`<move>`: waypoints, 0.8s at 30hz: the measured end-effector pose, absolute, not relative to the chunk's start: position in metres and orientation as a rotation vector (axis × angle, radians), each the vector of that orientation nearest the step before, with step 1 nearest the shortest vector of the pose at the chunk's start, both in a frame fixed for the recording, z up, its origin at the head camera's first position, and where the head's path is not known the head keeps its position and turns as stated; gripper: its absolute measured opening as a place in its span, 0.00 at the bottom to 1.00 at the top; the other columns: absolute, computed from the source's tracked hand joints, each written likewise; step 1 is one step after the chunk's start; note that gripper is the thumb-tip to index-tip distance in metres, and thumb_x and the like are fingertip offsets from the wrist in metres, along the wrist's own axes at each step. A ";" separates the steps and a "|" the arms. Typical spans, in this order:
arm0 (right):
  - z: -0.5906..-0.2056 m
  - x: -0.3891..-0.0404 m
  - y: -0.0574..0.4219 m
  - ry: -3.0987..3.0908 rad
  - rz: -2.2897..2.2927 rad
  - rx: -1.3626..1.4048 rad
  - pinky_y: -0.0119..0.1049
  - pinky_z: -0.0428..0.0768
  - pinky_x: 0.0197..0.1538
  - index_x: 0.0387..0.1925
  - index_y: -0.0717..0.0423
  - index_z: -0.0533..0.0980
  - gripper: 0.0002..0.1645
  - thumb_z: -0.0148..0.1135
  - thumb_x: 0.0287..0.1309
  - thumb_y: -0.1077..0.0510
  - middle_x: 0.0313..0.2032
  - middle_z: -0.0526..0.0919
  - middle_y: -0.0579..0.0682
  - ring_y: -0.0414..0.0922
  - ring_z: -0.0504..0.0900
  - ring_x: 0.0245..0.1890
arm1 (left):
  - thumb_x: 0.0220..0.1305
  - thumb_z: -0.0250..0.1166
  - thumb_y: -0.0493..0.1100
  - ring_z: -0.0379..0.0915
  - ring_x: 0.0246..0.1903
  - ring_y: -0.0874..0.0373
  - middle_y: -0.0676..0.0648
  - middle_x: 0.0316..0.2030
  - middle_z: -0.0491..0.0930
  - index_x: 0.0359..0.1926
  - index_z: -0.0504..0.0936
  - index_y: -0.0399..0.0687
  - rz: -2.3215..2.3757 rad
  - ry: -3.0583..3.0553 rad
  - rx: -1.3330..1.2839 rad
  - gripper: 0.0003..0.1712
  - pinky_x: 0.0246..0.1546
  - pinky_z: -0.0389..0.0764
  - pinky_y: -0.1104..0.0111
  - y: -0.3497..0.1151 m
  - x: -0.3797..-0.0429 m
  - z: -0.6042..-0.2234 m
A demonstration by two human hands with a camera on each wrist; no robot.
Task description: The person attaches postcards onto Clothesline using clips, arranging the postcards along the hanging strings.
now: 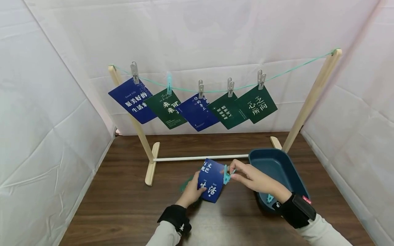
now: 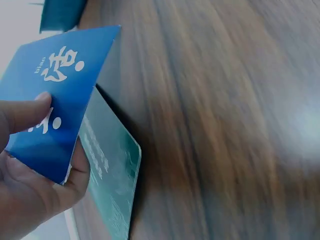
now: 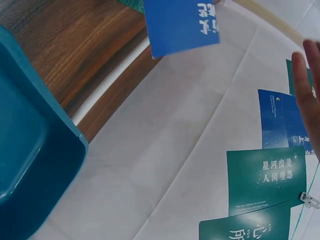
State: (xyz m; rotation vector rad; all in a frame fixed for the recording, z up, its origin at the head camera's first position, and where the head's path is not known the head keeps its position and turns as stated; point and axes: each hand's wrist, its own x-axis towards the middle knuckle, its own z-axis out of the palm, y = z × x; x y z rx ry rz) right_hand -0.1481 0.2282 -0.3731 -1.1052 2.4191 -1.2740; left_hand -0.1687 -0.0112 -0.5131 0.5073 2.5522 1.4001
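My left hand (image 1: 191, 192) grips a blue card (image 1: 212, 179) with white lettering, thumb on its printed face and fingers behind. A green card (image 2: 112, 165) lies below it on the table, mostly covered by hand and card in the head view. At the blue card's right edge, my right hand (image 1: 258, 178) pinches a teal clothespin (image 1: 226, 176) between thumb and fingers. The right wrist view catches only some fingers (image 3: 307, 90) at its right edge, with the clothespin outside that frame.
A dark teal tub (image 1: 289, 167) with another clothespin (image 1: 270, 198) inside stands under my right forearm. Behind, a green string (image 1: 301, 67) spans two wooden posts (image 1: 314, 99), with several blue and green cards (image 1: 197, 112) clipped on it. A white bar (image 1: 197, 158) joins the posts low down.
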 end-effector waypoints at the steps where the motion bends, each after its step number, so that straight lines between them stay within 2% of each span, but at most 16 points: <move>1: -0.372 -0.147 0.228 2.416 -1.305 -1.111 0.32 0.76 0.45 0.36 0.49 0.63 0.03 0.43 0.64 0.61 0.49 0.77 0.50 0.43 0.75 0.51 | 0.60 0.57 0.40 0.73 0.46 0.45 0.36 0.48 0.73 0.60 0.57 0.43 1.422 2.517 0.544 0.29 0.42 0.75 0.57 -0.010 -0.169 -0.511; 3: -0.371 -0.146 0.229 2.399 -1.368 -1.128 0.33 0.76 0.48 0.35 0.50 0.64 0.04 0.44 0.63 0.63 0.54 0.73 0.54 0.46 0.71 0.55 | 0.61 0.56 0.40 0.72 0.47 0.46 0.37 0.47 0.73 0.58 0.60 0.41 1.437 2.489 0.596 0.25 0.42 0.75 0.58 -0.005 -0.171 -0.508; 5: -0.368 -0.144 0.230 2.416 -1.403 -1.128 0.32 0.76 0.48 0.34 0.50 0.65 0.05 0.46 0.62 0.64 0.53 0.73 0.54 0.45 0.72 0.55 | 0.60 0.56 0.38 0.73 0.45 0.47 0.38 0.46 0.75 0.55 0.64 0.39 1.441 2.479 0.605 0.22 0.42 0.76 0.60 0.001 -0.173 -0.504; 8: -0.361 -0.142 0.235 2.514 -1.396 -1.115 0.30 0.77 0.42 0.34 0.50 0.66 0.06 0.52 0.58 0.63 0.46 0.77 0.52 0.39 0.77 0.46 | 0.56 0.58 0.34 0.74 0.43 0.46 0.37 0.43 0.76 0.51 0.68 0.36 1.428 2.494 0.558 0.20 0.40 0.76 0.60 0.012 -0.174 -0.482; 11: -0.352 -0.143 0.243 2.633 -1.370 -1.079 0.30 0.77 0.34 0.42 0.54 0.66 0.14 0.57 0.54 0.64 0.37 0.77 0.48 0.35 0.77 0.34 | 0.54 0.61 0.34 0.76 0.40 0.48 0.40 0.41 0.78 0.48 0.72 0.38 1.423 2.549 0.551 0.18 0.39 0.76 0.62 0.025 -0.181 -0.468; 12: -0.348 -0.144 0.247 2.666 -1.368 -1.055 0.29 0.76 0.33 0.46 0.55 0.66 0.17 0.56 0.54 0.65 0.36 0.76 0.47 0.34 0.75 0.32 | 0.54 0.61 0.35 0.76 0.40 0.49 0.40 0.41 0.79 0.47 0.72 0.39 1.425 2.559 0.559 0.18 0.39 0.76 0.62 0.030 -0.183 -0.463; 13: -0.344 -0.145 0.250 2.677 -1.383 -1.031 0.30 0.77 0.35 0.49 0.56 0.64 0.19 0.55 0.55 0.65 0.37 0.74 0.47 0.34 0.75 0.33 | 0.55 0.60 0.36 0.76 0.40 0.50 0.41 0.41 0.79 0.48 0.72 0.40 1.426 2.563 0.573 0.18 0.39 0.76 0.63 0.035 -0.186 -0.458; 16: -0.331 -0.148 0.259 2.682 -1.490 -0.945 0.29 0.73 0.29 0.53 0.60 0.63 0.18 0.43 0.62 0.67 0.32 0.72 0.50 0.37 0.71 0.27 | 0.61 0.54 0.38 0.76 0.42 0.50 0.41 0.44 0.77 0.52 0.67 0.42 1.430 2.519 0.649 0.18 0.39 0.76 0.63 0.052 -0.194 -0.438; 19: -0.319 -0.151 0.268 2.724 -1.602 -0.863 0.31 0.66 0.22 0.49 0.61 0.66 0.17 0.32 0.66 0.66 0.22 0.67 0.51 0.40 0.65 0.19 | 0.67 0.45 0.37 0.76 0.41 0.48 0.38 0.47 0.74 0.54 0.59 0.43 1.444 2.401 0.723 0.15 0.34 0.77 0.63 0.071 -0.202 -0.418; 21: -0.311 -0.153 0.274 2.793 -1.638 -0.800 0.32 0.63 0.20 0.46 0.62 0.69 0.20 0.28 0.67 0.63 0.20 0.66 0.49 0.40 0.62 0.16 | 0.68 0.41 0.36 0.76 0.38 0.48 0.37 0.48 0.72 0.55 0.55 0.44 1.452 2.331 0.766 0.15 0.30 0.77 0.65 0.083 -0.206 -0.406; 24: -0.300 -0.157 0.284 2.883 -1.643 -0.730 0.25 0.69 0.26 0.47 0.63 0.70 0.21 0.29 0.68 0.60 0.31 0.74 0.43 0.34 0.70 0.24 | 0.68 0.41 0.35 0.76 0.31 0.52 0.37 0.47 0.72 0.53 0.55 0.44 1.495 2.279 0.778 0.14 0.24 0.76 0.69 0.102 -0.211 -0.391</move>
